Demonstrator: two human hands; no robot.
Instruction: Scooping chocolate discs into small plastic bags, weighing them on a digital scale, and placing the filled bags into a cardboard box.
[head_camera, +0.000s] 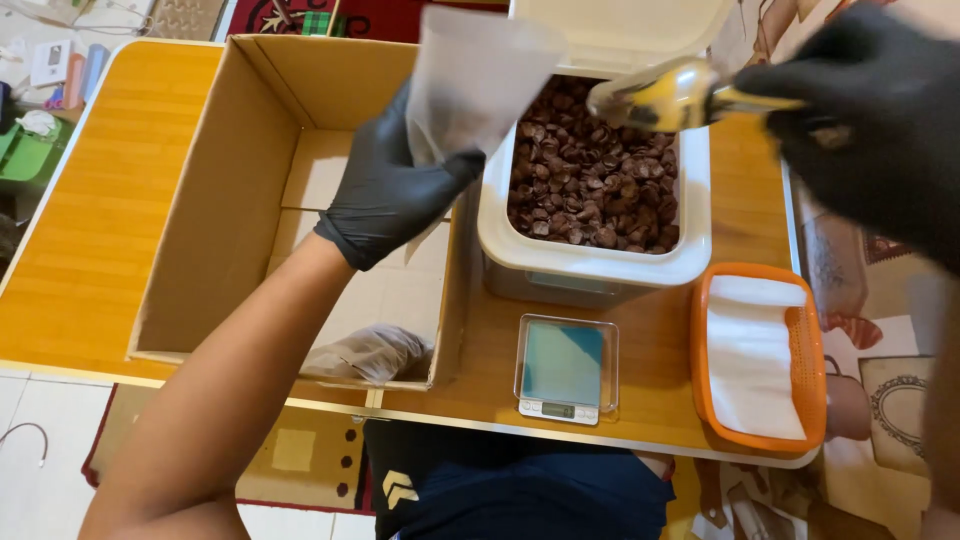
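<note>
Scooping over a tub of brown pieces

Cardboard box (250, 190) at nine o'clock; white tub (596, 262) centre; gloved left hand (385, 195) pinches a translucent bag (470, 80); gloved right hand (870, 120) grips a metal scoop (660, 95); scale (566, 368) at six o'clock.

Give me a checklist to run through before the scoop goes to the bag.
1. Left hand holds the small white bag up: ok.
2. Bag mouth open: cannot tell.
3. Right hand grips the scoop: ok.
4. Scoop loaded with brown pieces: cannot tell, it is blurred.
5. White bin has its lid open and pieces inside: ok.
6. Small scale has a bare platform: ok.
</note>
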